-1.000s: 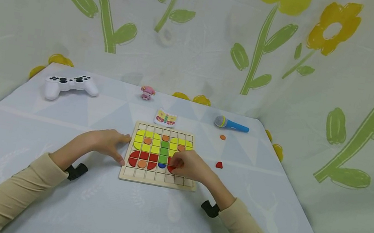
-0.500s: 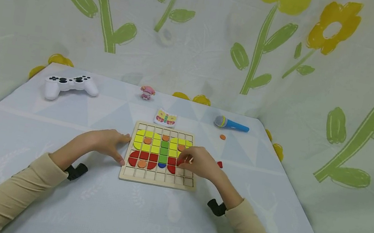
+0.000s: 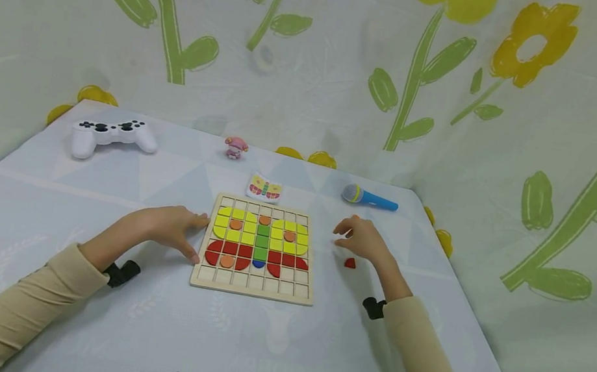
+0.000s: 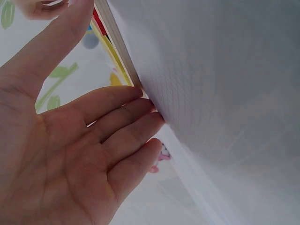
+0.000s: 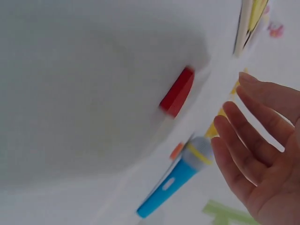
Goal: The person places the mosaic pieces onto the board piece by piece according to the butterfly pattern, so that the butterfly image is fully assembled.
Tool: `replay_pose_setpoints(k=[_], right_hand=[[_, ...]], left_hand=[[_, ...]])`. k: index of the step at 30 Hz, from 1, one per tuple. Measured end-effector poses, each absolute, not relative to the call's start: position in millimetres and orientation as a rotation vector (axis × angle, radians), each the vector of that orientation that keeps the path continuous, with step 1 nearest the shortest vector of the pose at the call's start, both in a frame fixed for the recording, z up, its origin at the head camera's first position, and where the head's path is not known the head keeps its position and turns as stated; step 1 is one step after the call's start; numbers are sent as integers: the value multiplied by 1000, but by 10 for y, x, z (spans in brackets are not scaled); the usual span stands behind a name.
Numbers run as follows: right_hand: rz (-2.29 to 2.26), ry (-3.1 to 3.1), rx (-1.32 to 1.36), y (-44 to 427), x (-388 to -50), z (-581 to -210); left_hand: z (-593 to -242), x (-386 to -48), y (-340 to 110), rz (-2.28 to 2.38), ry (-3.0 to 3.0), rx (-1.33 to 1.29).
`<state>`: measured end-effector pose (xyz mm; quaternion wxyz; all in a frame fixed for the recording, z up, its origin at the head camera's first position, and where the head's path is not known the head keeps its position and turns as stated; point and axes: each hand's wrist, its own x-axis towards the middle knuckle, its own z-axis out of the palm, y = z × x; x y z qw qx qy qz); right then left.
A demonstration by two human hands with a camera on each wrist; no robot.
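A wooden grid board point(image 3: 292, 289) carries yellow, red, green, orange and blue pieces in a butterfly-like pattern. With fingertips and thumb, my left hand point(image 3: 169, 229) touches the board's left edge, fingers fairly straight, as the left wrist view also shows. My right hand point(image 3: 365, 240) hovers right of the board, fingers loosely bent and holding nothing. Just below it on the table lies a red quarter-round piece point(image 3: 350, 263), seen larger in the right wrist view. An orange piece point(image 5: 176, 151) lies near the microphone; in the head view the right hand covers it.
Behind the board is a small pattern card point(image 3: 265, 189). A pink figurine point(image 3: 235, 148) stands at the back, a white game controller point(image 3: 113, 138) lies back left, and a blue toy microphone point(image 3: 370, 198) back right. A flowered cloth point(image 3: 321, 84) hangs behind the table.
My right hand has let go of a red piece, now on the board's right side, and moved right and away from me, off the board. The left hand has stayed put.
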<state>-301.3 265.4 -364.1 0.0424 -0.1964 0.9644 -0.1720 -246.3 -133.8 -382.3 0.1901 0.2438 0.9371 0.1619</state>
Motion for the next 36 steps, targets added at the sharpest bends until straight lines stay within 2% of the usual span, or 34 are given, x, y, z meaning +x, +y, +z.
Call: replay_pose_setpoints(k=[8, 18, 36], right_hand=[[-563, 2920, -413, 2910, -3365, -3661], [-600, 2906, -230, 3064, -3597, -3720], [-565, 2907, -196, 3149, -3657, -3821]], left_hand=[[-3811, -2448, -1329, 451, 2624, 659], [-3831, -2450, -1327, 460, 2622, 670], [-3846, -2477, -1353, 453, 2629, 652]])
